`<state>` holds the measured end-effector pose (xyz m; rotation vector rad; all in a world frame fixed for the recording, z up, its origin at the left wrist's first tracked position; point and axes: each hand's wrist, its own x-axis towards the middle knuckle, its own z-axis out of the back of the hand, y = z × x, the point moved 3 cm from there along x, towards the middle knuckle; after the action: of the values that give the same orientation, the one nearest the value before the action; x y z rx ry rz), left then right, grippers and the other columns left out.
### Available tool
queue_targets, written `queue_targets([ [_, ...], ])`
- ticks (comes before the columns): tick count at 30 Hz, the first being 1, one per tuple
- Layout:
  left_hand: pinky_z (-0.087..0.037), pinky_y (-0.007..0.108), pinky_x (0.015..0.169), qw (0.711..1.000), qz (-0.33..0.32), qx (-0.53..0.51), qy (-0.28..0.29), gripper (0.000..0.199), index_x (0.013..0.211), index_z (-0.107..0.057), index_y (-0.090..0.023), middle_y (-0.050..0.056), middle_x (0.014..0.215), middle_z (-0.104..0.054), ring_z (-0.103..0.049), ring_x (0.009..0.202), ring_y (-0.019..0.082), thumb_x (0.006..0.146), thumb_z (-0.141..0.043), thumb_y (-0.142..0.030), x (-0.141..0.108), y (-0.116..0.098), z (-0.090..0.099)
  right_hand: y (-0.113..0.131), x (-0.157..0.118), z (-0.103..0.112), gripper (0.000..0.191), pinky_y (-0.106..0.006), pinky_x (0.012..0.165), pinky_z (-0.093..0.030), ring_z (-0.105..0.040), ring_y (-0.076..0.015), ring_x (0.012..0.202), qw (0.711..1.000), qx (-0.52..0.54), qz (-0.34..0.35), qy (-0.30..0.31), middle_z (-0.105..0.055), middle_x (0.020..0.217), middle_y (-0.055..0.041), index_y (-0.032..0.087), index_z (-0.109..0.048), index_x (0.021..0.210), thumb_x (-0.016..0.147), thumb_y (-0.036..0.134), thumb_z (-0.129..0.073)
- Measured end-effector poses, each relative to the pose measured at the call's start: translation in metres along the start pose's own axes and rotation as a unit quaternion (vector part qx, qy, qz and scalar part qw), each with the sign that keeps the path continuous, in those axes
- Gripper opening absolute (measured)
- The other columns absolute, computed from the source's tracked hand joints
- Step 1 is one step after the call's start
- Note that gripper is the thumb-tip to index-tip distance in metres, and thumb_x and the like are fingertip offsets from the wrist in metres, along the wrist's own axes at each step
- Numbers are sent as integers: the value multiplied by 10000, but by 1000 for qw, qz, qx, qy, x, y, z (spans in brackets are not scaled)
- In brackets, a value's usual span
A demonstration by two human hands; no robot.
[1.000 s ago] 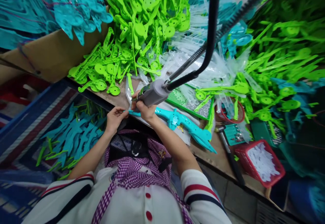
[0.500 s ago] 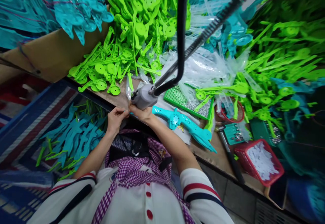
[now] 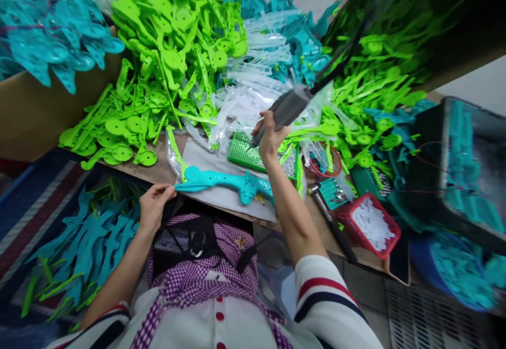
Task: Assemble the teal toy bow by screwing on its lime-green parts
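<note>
A grey hanging screwdriver (image 3: 291,107) is gripped in my right hand (image 3: 271,134), its thin tip pointing down-left over a green perforated tray (image 3: 245,155) that holds small metal screws. My left hand (image 3: 157,204) pinches the left tip of a long turquoise plastic part (image 3: 225,179). That part lies across a white cloth (image 3: 205,154) at the bench edge, its right end partly behind my right forearm. A bright green piece (image 3: 176,154) touches its left section.
Green parts (image 3: 174,59) heap at the back, with clear plastic pieces (image 3: 256,96) beside them. A hammer (image 3: 334,225) and a red basket of white pieces (image 3: 371,222) stand right. Turquoise parts (image 3: 90,233) fill a crate at lower left.
My right hand and the screwdriver have moved up and right, away from my left hand, to the tray. The turquoise part has shifted left, and the whole view has turned right.
</note>
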<state>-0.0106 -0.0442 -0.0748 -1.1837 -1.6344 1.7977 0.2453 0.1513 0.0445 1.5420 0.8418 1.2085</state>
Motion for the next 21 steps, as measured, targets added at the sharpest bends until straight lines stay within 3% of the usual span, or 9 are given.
queue_targets([
  [3,-590,278,600,1000,-11,27,1,397,760,-665,-150,4,662,-677,-658,570,133,542,-830,-439,1,-1,0,-19,13,9,451,-259,431,-397,-461,-91,382,1000,-2,10,-16,-445,456,72,208,-596,711,772,652,-543],
  [8,-582,275,577,999,-21,38,-9,391,745,-613,-163,-21,621,-643,-651,535,131,546,-810,-437,2,-1,0,-35,12,8,450,-262,454,-404,-491,-102,418,1000,-10,2,0,-447,477,69,209,-602,754,778,652,-531],
  [17,-589,270,604,1000,-1,22,-16,400,736,-590,-167,-31,627,-633,-644,543,118,518,-831,-399,3,3,2,-46,12,11,454,-265,487,-446,-543,-110,470,999,2,-29,13,-485,508,62,202,-630,833,785,645,-543],
  [21,-589,266,609,999,16,1,-30,413,727,-594,-165,-27,631,-639,-650,558,122,481,-853,-374,3,4,2,-40,14,12,493,-263,477,-438,-539,-106,454,1000,-7,-21,0,-465,508,67,203,-635,877,794,674,-510],
])
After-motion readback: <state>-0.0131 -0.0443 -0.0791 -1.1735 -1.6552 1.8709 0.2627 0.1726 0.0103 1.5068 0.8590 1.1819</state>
